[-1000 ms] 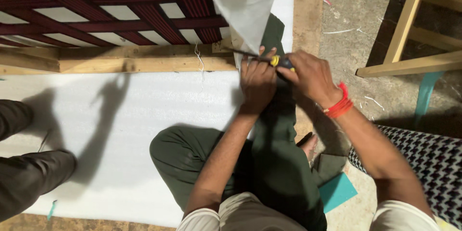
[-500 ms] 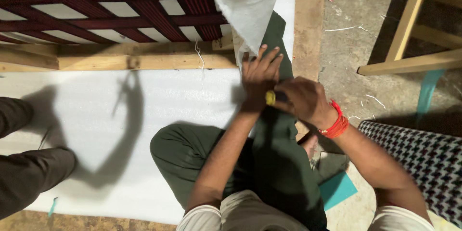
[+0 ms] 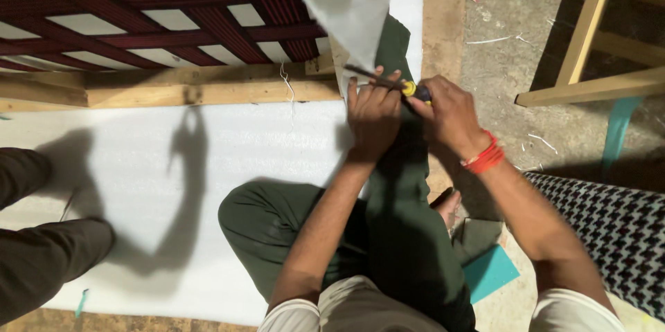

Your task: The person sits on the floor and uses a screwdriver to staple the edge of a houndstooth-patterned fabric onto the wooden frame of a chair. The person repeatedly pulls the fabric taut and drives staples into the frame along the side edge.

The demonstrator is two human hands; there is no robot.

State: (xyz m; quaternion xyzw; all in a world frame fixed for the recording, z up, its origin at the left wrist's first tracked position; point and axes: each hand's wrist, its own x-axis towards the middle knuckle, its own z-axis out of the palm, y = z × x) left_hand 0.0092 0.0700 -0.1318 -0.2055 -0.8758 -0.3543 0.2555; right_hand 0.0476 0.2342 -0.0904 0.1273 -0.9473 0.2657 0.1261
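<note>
My right hand (image 3: 447, 114), with a red band at the wrist, grips a screwdriver (image 3: 388, 83) with a yellow-and-black handle; its metal shaft points left at the corner of a wooden frame (image 3: 173, 86). My left hand (image 3: 374, 114) lies flat beside the shaft, fingers spread, pressing white fabric (image 3: 346, 0) against the frame's end. The frame carries dark red webbing straps (image 3: 173, 0) in a lattice. I sit on a white foam sheet (image 3: 208, 152) in green trousers.
Another person's legs in dark trousers (image 3: 34, 263) stand at the left edge. A bare timber frame (image 3: 596, 48) stands at the upper right on the concrete floor. A black-and-white houndstooth fabric (image 3: 616, 235) lies at the right, a teal scrap (image 3: 492, 270) beside my knee.
My right hand first pulled the screwdriver back toward me, then pushed it up again to the frame corner. My left hand stayed on the fabric. The shadow on the foam shifted.
</note>
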